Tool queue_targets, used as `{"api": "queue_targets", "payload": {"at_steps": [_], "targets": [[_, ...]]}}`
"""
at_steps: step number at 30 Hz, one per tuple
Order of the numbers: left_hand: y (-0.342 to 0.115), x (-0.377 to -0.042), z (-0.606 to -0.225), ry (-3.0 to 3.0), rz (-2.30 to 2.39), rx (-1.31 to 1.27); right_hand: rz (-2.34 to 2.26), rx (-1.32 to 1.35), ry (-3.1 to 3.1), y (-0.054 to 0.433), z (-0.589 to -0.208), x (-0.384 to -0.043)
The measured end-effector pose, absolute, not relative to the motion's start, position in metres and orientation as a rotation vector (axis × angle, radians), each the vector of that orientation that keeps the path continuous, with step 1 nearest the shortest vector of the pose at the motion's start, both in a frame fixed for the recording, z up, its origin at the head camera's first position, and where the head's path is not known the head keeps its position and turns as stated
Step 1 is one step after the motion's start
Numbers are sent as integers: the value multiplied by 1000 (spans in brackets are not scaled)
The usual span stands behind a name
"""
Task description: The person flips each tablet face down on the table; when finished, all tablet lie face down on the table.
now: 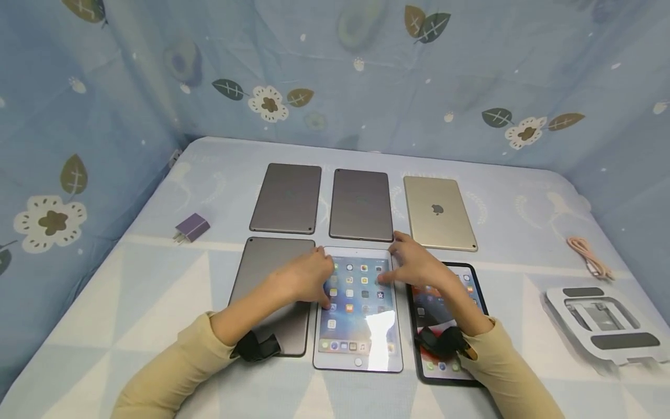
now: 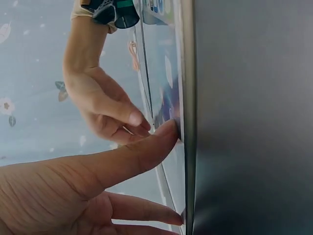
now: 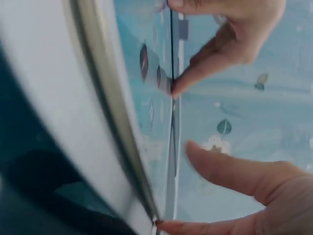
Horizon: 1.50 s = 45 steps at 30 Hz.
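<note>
A white-framed tablet (image 1: 357, 317) lies face up with its screen lit and app icons showing. My left hand (image 1: 307, 274) touches its upper left edge, thumb and fingers spread along the side. At its upper right corner, a finger of my right hand (image 1: 419, 265) meets the edge; the thumb hovers over the screen, apart from it in the right wrist view. Beneath my left forearm is a grey tablet (image 1: 277, 323), back up. A black-framed tablet (image 1: 439, 314) with a lit screen lies under my right forearm, partly hidden.
Behind stand two dark grey tablets (image 1: 287, 198) and a gold tablet (image 1: 439, 212), backs up in a row. A purple charger plug (image 1: 192, 227) lies left. At right are a coiled pink cable (image 1: 588, 256) and a white stand (image 1: 604, 323). A patterned curtain (image 1: 335, 75) surrounds the table.
</note>
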State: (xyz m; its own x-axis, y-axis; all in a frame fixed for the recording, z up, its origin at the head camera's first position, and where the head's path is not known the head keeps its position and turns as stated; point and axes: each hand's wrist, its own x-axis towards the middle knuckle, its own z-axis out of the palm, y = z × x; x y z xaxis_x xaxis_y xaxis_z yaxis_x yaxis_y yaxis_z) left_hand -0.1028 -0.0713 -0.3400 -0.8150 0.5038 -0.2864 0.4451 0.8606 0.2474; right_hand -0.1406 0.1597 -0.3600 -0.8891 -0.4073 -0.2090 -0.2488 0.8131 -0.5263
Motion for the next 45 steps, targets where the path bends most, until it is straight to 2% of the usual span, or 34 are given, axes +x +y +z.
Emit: {"api": "queue_targets", "payload": {"at_steps": [7,12,27,38,45], "targets": [[-75,-105,-340,2622,303,688,-1268,-471,2298,174,-350,-149],[-76,-107,-338,2565,371,686,-1457,-545,2091,176,-342,-149],[-66,-107,-340,2516,663,688,-1525,-569,2328,169,-312,-128],[-63,-109,-346,2506,846,910,-1578,-620,2354,164,-305,-120],[-61,-105,-341,2459,931,935,-1576,-649,2338,160,-303,-116]]}}
